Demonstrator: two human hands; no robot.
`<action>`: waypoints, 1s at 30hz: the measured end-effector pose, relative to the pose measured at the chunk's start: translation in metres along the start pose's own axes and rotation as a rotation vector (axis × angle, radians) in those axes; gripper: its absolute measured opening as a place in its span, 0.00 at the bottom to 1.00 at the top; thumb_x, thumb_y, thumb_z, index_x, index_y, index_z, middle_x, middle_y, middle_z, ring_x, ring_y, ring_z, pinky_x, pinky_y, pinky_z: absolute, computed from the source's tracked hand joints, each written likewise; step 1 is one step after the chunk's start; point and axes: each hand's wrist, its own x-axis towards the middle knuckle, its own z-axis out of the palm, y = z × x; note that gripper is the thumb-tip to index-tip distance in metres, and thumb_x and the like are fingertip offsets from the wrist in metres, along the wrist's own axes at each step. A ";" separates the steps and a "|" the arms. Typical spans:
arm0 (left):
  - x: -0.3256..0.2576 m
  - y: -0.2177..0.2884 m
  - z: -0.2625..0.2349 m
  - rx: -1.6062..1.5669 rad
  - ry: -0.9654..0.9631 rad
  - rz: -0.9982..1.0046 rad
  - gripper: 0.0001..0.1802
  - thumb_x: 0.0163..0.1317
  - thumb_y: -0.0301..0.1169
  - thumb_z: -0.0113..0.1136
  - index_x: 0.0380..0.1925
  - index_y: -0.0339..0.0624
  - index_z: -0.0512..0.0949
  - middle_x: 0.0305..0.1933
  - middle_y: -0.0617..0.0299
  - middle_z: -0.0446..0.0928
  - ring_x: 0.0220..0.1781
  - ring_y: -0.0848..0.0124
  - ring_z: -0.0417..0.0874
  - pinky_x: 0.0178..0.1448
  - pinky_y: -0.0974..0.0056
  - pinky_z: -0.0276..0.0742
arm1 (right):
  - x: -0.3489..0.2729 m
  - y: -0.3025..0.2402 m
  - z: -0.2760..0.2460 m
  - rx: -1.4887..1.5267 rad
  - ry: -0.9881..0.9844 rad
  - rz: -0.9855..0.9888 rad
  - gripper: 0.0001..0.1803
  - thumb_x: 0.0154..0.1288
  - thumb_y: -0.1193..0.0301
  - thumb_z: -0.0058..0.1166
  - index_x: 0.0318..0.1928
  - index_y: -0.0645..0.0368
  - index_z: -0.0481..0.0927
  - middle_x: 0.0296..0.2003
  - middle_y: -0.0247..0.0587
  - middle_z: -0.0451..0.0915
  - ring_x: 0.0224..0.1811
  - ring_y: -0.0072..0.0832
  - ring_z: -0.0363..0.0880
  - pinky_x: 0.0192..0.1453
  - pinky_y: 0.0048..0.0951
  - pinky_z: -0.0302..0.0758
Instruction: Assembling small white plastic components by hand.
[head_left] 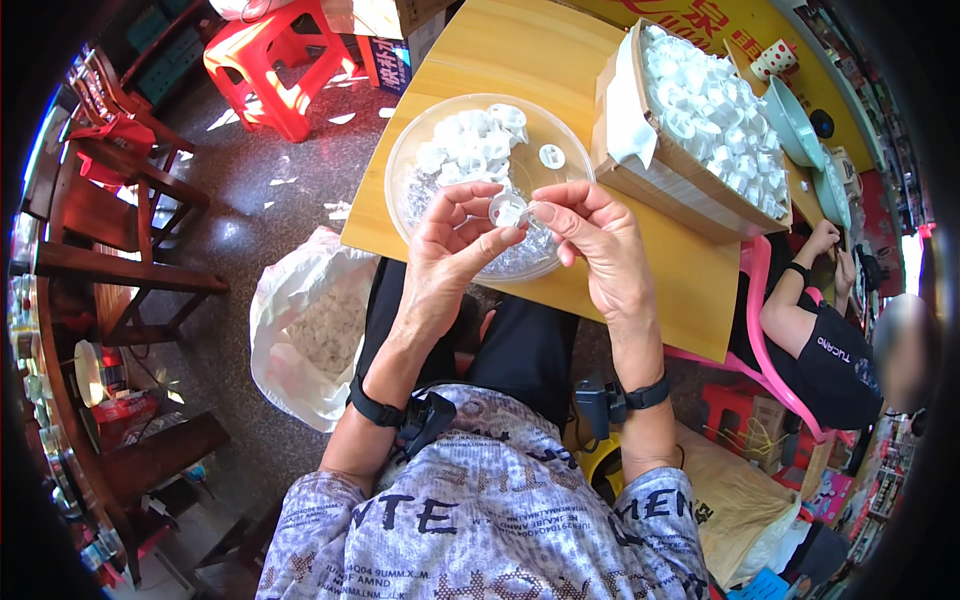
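Over the near part of a round clear plastic tray (396, 170), both my hands meet at a small round white plastic part (507, 208). My left hand (447, 235) pinches this part between thumb and fingers. Close against it, my right hand (597, 240) pinches a small clear plastic piece (534, 212), partly hidden by the fingertips. White plastic parts (468, 140) are heaped in the far left of the tray, and one white disc (551, 156) lies apart at its right. Small clear pieces (530, 255) cover the near side of the tray, beneath my hands.
A cardboard box (690, 195) full of white parts stands on the wooden table (480, 50), right of the tray. On the floor at left sits an open white sack (310, 330). A red stool (275, 70) and wooden chairs (140, 240) stand beyond. Another person (815, 340) sits at right.
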 end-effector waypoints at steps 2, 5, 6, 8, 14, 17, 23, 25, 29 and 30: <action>-0.001 -0.003 -0.002 0.010 -0.010 -0.010 0.18 0.57 0.21 0.62 0.48 0.35 0.71 0.47 0.58 0.75 0.46 0.71 0.80 0.53 0.69 0.75 | -0.003 0.003 0.004 0.029 0.013 -0.023 0.08 0.59 0.72 0.61 0.38 0.61 0.81 0.29 0.30 0.80 0.24 0.08 0.70 0.24 0.10 0.64; -0.002 -0.003 -0.001 0.022 -0.016 -0.023 0.16 0.58 0.23 0.62 0.47 0.35 0.73 0.45 0.59 0.77 0.46 0.72 0.80 0.53 0.69 0.75 | -0.006 0.003 0.007 0.037 0.024 -0.060 0.07 0.59 0.73 0.61 0.37 0.61 0.81 0.30 0.30 0.81 0.25 0.09 0.70 0.24 0.10 0.64; -0.002 -0.003 0.000 0.022 -0.013 -0.028 0.15 0.59 0.24 0.62 0.45 0.35 0.74 0.44 0.59 0.78 0.46 0.72 0.80 0.52 0.69 0.75 | -0.007 0.003 0.007 0.039 0.025 -0.061 0.07 0.59 0.73 0.61 0.37 0.61 0.81 0.30 0.30 0.81 0.25 0.09 0.70 0.24 0.10 0.64; -0.001 -0.003 0.001 0.017 -0.006 -0.036 0.13 0.59 0.25 0.61 0.44 0.35 0.75 0.43 0.59 0.79 0.45 0.72 0.81 0.52 0.69 0.76 | -0.009 0.003 0.009 0.015 0.047 -0.095 0.07 0.59 0.73 0.61 0.37 0.60 0.81 0.30 0.29 0.80 0.25 0.08 0.70 0.24 0.11 0.64; -0.001 -0.004 -0.001 0.082 0.018 -0.036 0.10 0.61 0.27 0.60 0.41 0.34 0.77 0.43 0.58 0.79 0.43 0.71 0.82 0.51 0.68 0.77 | -0.015 0.000 0.010 -0.265 0.083 -0.154 0.06 0.60 0.74 0.59 0.38 0.60 0.82 0.29 0.28 0.80 0.27 0.09 0.72 0.27 0.12 0.67; -0.001 -0.004 0.001 0.077 0.022 -0.039 0.11 0.61 0.27 0.60 0.42 0.34 0.76 0.43 0.57 0.79 0.43 0.70 0.82 0.52 0.68 0.77 | -0.020 -0.004 0.016 -0.443 0.142 -0.259 0.06 0.61 0.75 0.58 0.38 0.61 0.82 0.30 0.29 0.80 0.26 0.12 0.72 0.29 0.14 0.70; 0.002 -0.006 0.004 -0.020 0.009 0.000 0.18 0.60 0.24 0.60 0.50 0.34 0.72 0.43 0.60 0.75 0.46 0.69 0.81 0.53 0.66 0.78 | -0.029 0.007 0.022 -0.350 0.287 -0.347 0.05 0.60 0.78 0.58 0.38 0.63 0.81 0.33 0.34 0.82 0.28 0.14 0.76 0.31 0.16 0.73; 0.003 -0.007 0.004 -0.023 0.010 0.020 0.20 0.59 0.23 0.60 0.52 0.35 0.71 0.43 0.61 0.73 0.46 0.69 0.80 0.53 0.66 0.78 | -0.027 0.012 0.023 -0.375 0.293 -0.390 0.05 0.60 0.78 0.58 0.38 0.63 0.81 0.34 0.35 0.82 0.29 0.15 0.77 0.31 0.17 0.74; 0.003 -0.008 0.002 0.009 0.028 -0.025 0.22 0.57 0.22 0.62 0.53 0.35 0.71 0.41 0.62 0.73 0.46 0.69 0.80 0.54 0.66 0.77 | -0.025 0.017 0.023 -0.415 0.289 -0.479 0.05 0.59 0.79 0.58 0.37 0.64 0.80 0.34 0.37 0.82 0.32 0.17 0.80 0.32 0.19 0.77; 0.003 -0.008 0.002 0.006 0.024 -0.036 0.22 0.57 0.22 0.63 0.52 0.34 0.71 0.42 0.61 0.75 0.46 0.70 0.81 0.53 0.67 0.77 | -0.024 0.017 0.023 -0.415 0.286 -0.481 0.05 0.59 0.79 0.58 0.37 0.64 0.80 0.34 0.37 0.82 0.32 0.17 0.80 0.32 0.19 0.77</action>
